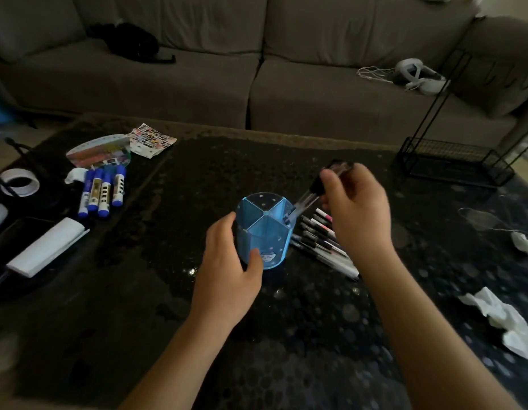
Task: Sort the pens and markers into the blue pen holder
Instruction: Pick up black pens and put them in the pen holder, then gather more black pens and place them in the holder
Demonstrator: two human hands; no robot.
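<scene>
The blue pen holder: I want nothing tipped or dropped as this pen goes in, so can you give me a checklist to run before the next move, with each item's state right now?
1. Blue pen holder upright on the table: ok.
2. Left hand steadying it, fingers on its left wall and thumb on the front: ok.
3. Right hand gripping the pen firmly: ok, fingers closed on its upper part.
4. Pen tip inside the right-hand compartment: ok, the tip is past the rim, the pen tilted.
5. Compartment has room: cannot tell, its inside is dark.
6. Remaining pens within reach, lying right of the holder: ok.
</scene>
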